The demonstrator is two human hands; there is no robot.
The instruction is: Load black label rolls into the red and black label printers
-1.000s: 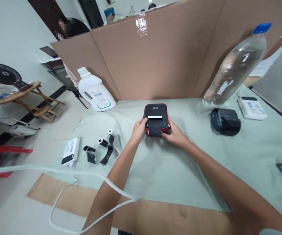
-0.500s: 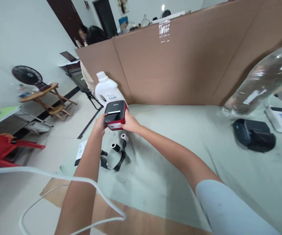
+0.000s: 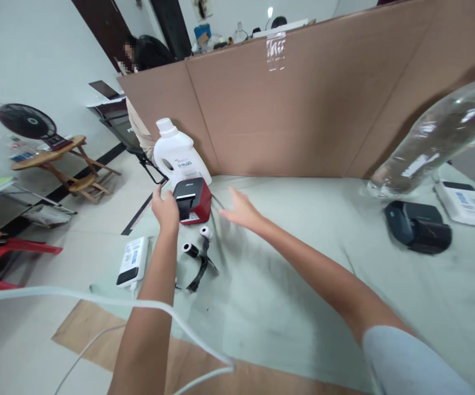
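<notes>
A red and black label printer [image 3: 200, 206] sits on the pale green cloth in front of a white jug [image 3: 183, 153]. Close to its left side is my left hand [image 3: 165, 209], fingers apart and holding nothing. My right hand [image 3: 242, 210] hovers to the right of the printer, away from it, with thumb and fingers spread. Nearer to me lie a black roll [image 3: 190, 250] and a white roll [image 3: 205, 233], with dark strips trailing from them. A white power bank [image 3: 133, 260] with a plugged cable lies left of my left forearm.
A cardboard wall [image 3: 286, 115] runs along the back. At right stand a large clear bottle [image 3: 430, 137], a black device [image 3: 418, 226] and another white power bank [image 3: 465, 203]. A white cable [image 3: 109, 299] crosses the foreground. A person sits beyond the cardboard.
Both hands have let go of the printer, which now stands on the cloth. My right hand has moved away to the right, and my left hand slightly left.
</notes>
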